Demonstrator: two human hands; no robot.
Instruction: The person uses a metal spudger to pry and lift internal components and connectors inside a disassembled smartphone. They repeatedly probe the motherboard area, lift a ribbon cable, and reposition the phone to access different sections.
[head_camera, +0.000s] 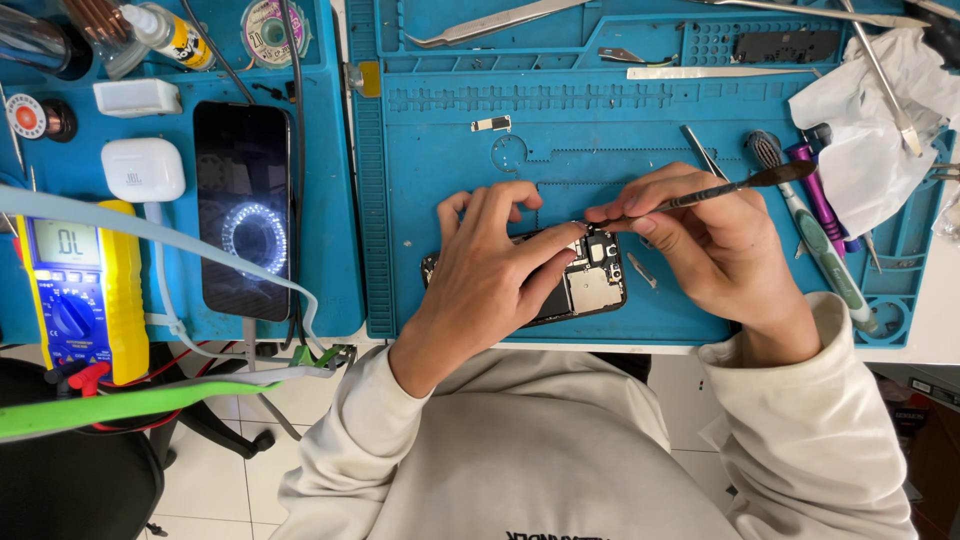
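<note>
Phone, opened, lies on the blue mat mid-frame; left hand pins its edge, right hand fingers pinch a spudger. Looks light, stiff, fragile inside; best held by the frame.

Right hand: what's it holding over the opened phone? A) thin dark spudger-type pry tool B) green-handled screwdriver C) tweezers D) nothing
A: the right hand pinches a thin dark pry tool whose tip reaches the opened phone, which the left hand steadies; the green-handled screwdriver lies on the blue mat beside it.
</note>
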